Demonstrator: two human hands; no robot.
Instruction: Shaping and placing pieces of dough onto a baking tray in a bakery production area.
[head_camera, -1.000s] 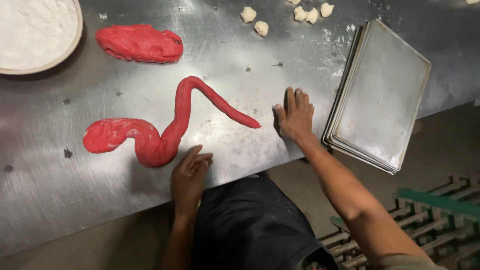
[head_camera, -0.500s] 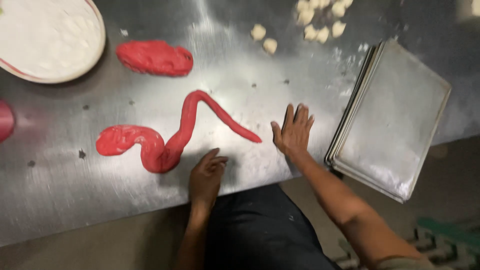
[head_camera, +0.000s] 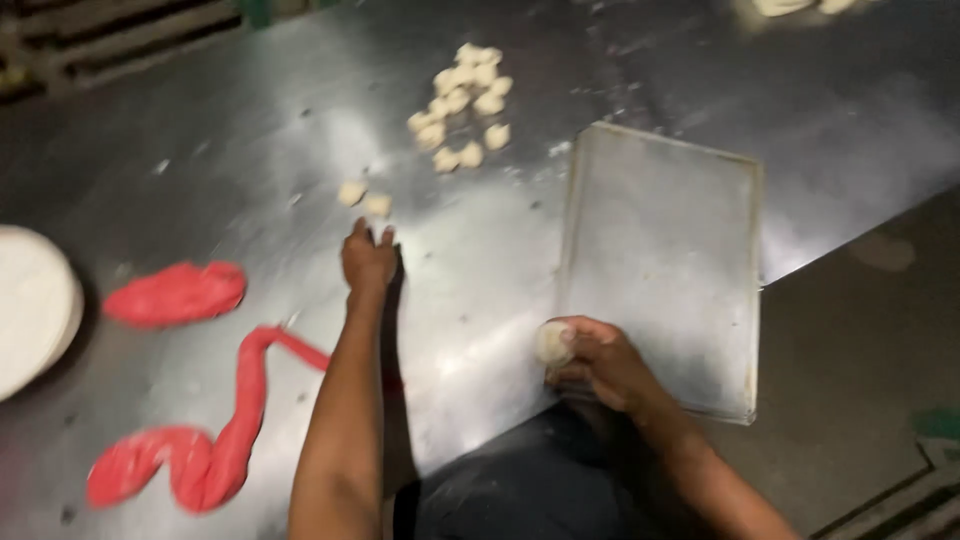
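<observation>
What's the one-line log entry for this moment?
left hand: reaching toward two pale dough pieces | right hand: holding dough ball by tray

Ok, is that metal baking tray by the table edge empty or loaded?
Empty. The baking tray shows only bare metal; the pale dough pieces lie on the table beside it.

Our left hand (head_camera: 368, 258) has left the bench edge and now reaches far out toward two pale dough bits (head_camera: 364, 198). Our right hand (head_camera: 597, 366), flat on the bench before, now grips a pale dough ball (head_camera: 553, 343) beside the tray (head_camera: 665, 260).
</observation>
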